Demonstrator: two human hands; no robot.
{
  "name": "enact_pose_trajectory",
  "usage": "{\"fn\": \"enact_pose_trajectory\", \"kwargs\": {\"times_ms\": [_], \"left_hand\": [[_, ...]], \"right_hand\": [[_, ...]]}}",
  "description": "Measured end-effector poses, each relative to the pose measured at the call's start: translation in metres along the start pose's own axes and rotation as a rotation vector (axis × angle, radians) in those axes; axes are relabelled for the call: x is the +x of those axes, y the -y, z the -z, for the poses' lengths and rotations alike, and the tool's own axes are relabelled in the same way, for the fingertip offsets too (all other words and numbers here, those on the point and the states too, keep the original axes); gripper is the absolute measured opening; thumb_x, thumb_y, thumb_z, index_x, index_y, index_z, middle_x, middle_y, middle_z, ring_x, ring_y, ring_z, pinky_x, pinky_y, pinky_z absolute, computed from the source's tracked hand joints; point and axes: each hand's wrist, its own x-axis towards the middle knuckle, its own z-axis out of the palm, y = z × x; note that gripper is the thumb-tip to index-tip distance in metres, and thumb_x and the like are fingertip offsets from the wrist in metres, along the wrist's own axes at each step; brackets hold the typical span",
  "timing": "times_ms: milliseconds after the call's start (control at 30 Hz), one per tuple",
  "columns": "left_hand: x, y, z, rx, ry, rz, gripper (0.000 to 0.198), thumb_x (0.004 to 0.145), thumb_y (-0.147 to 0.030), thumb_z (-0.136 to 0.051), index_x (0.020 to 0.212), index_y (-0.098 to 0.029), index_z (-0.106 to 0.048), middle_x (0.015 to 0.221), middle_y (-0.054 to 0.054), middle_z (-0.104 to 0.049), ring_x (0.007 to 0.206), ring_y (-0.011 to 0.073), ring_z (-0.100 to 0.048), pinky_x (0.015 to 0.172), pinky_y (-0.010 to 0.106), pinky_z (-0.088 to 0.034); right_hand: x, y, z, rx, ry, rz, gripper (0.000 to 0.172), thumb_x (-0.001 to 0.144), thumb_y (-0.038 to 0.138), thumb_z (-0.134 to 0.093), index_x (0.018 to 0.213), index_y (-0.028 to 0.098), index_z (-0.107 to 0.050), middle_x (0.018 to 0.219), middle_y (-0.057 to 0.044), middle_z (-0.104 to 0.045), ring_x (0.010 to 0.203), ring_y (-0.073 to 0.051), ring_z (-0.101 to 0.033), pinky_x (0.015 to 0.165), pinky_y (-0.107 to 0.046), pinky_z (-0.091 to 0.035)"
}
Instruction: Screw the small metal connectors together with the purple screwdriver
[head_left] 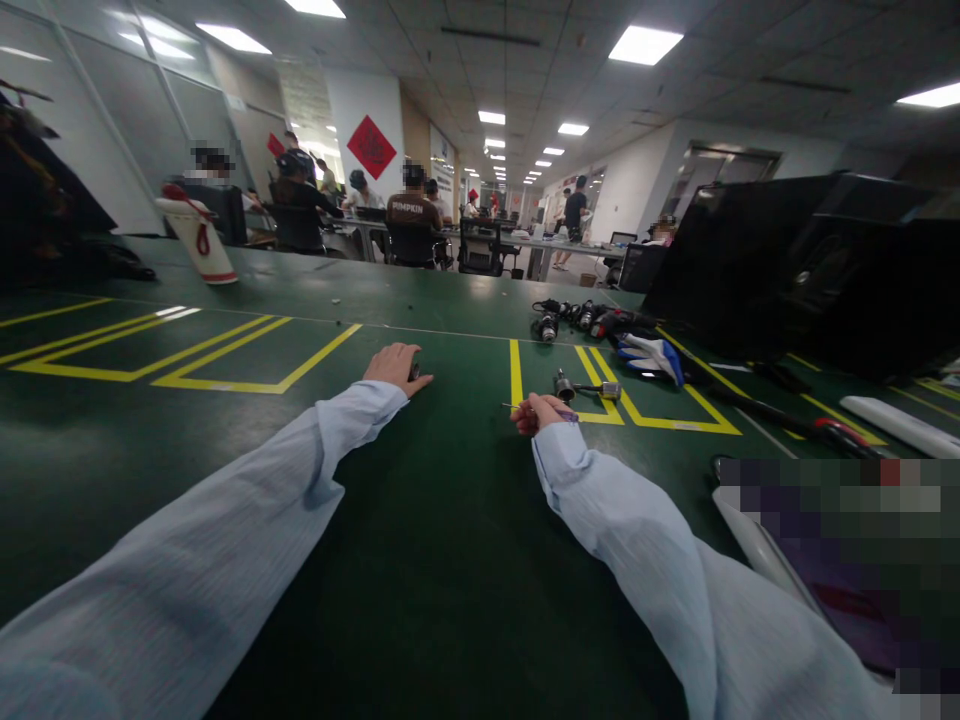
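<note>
Both my arms, in light blue sleeves, reach out over a dark green table point(450, 560) marked with yellow lines. My left hand point(395, 367) rests on the table with its fingers curled over a small dark part that I cannot name. My right hand point(538, 412) is closed in a pinch on a thin metal rod that sticks out to the left. Just beyond the right hand lie a small round metal part point(563, 385) and a short metal piece point(609, 391).
A heap of dark metal parts point(570, 318) and a pair of blue and white gloves point(651, 357) lie further right. Large black cases point(787, 265) stand at the right. A white and red object point(199, 240) stands far left. Several people sit at desks behind.
</note>
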Motion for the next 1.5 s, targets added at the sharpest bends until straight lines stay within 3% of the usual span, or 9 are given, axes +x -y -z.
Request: {"fn": "enact_pose_trajectory", "kwargs": {"times_ms": [167,333,433,600,700,833,1000,1333,1500], "left_hand": [[-0.059,-0.052,0.022,-0.137,-0.162,-0.272,0.049,0.076,-0.039,-0.046,0.114,-0.008,-0.043,0.12,0.018,-0.043,0.114,0.0287,-0.037,0.096,0.043,-0.029],[-0.149,-0.109,0.051,-0.411,0.184,-0.755,0.026,0.074,-0.03,-0.051,0.098,-0.019,-0.053,0.11,0.008,-0.054,0.104,0.023,-0.047,0.089,0.038,-0.039],[-0.17,-0.115,0.059,-0.499,0.234,-0.779,0.024,0.075,-0.026,-0.05,0.098,-0.019,-0.053,0.109,0.007,-0.055,0.105,0.0234,-0.047,0.088,0.038,-0.041],[-0.133,-0.098,0.047,-0.648,0.024,-0.457,0.02,0.081,-0.021,-0.04,0.098,-0.016,-0.049,0.105,0.009,-0.051,0.092,0.0169,-0.052,0.072,0.028,-0.049],[-0.097,-0.09,0.032,-0.586,-0.071,-0.248,0.043,0.077,-0.03,-0.048,0.116,-0.015,-0.037,0.12,0.014,-0.038,0.088,0.0183,-0.051,0.062,0.029,-0.051],[-0.065,-0.089,0.017,-0.421,0.007,-0.362,0.041,0.079,-0.028,-0.045,0.116,-0.013,-0.039,0.11,0.013,-0.046,0.095,0.0207,-0.05,0.079,0.035,-0.045],[-0.058,-0.089,0.01,-0.245,0.228,-0.461,0.026,0.085,-0.022,-0.031,0.086,-0.013,-0.056,0.081,0.007,-0.056,0.073,0.0165,-0.055,0.065,0.027,-0.044],[-0.01,-0.025,0.031,0.093,-0.168,-0.036,0.037,0.087,-0.028,-0.026,0.099,-0.009,-0.055,0.095,0.015,-0.053,0.094,0.024,-0.05,0.082,0.033,-0.038],[0.014,0.008,0.016,0.146,0.062,0.001,0.05,0.072,-0.05,-0.049,0.098,-0.008,-0.058,0.097,0.018,-0.052,0.097,0.0332,-0.048,0.081,0.04,-0.038]], "right_hand": [[-0.001,0.001,0.0,0.01,0.018,-0.011,0.017,0.067,0.027,-0.058,0.057,0.015,-0.052,0.041,0.002,-0.059,0.032,-0.007,-0.049,0.034,-0.017,-0.04],[-0.001,0.001,0.003,0.029,0.045,-0.027,0.018,0.066,0.029,-0.06,0.058,0.015,-0.052,0.042,0.002,-0.06,0.033,-0.007,-0.05,0.034,-0.017,-0.04],[-0.002,0.001,0.003,0.041,0.068,-0.036,0.018,0.066,0.028,-0.059,0.058,0.015,-0.051,0.041,0.003,-0.06,0.032,-0.006,-0.049,0.034,-0.016,-0.04],[-0.004,0.001,0.0,0.05,0.123,-0.055,0.018,0.066,0.029,-0.06,0.057,0.015,-0.053,0.043,0.002,-0.06,0.034,-0.007,-0.051,0.035,-0.016,-0.041],[-0.007,-0.001,-0.006,0.063,0.177,-0.069,0.019,0.066,0.03,-0.061,0.058,0.015,-0.053,0.043,0.002,-0.061,0.034,-0.007,-0.051,0.035,-0.016,-0.041],[-0.013,-0.006,-0.015,0.083,0.253,-0.088,0.021,0.065,0.033,-0.06,0.058,0.015,-0.054,0.043,0.002,-0.06,0.033,-0.007,-0.05,0.035,-0.017,-0.041],[-0.016,-0.006,-0.016,0.106,0.302,-0.105,0.021,0.064,0.033,-0.062,0.058,0.015,-0.054,0.044,0.001,-0.061,0.034,-0.007,-0.051,0.036,-0.017,-0.041],[-0.009,-0.005,-0.012,0.14,0.314,-0.146,0.018,0.071,0.028,-0.055,0.058,0.015,-0.055,0.044,0.0,-0.061,0.035,-0.009,-0.052,0.036,-0.019,-0.042],[-0.014,-0.003,-0.016,0.123,0.296,-0.11,0.019,0.068,0.031,-0.059,0.058,0.015,-0.055,0.045,0.0,-0.061,0.036,-0.008,-0.051,0.036,-0.019,-0.041]]}}
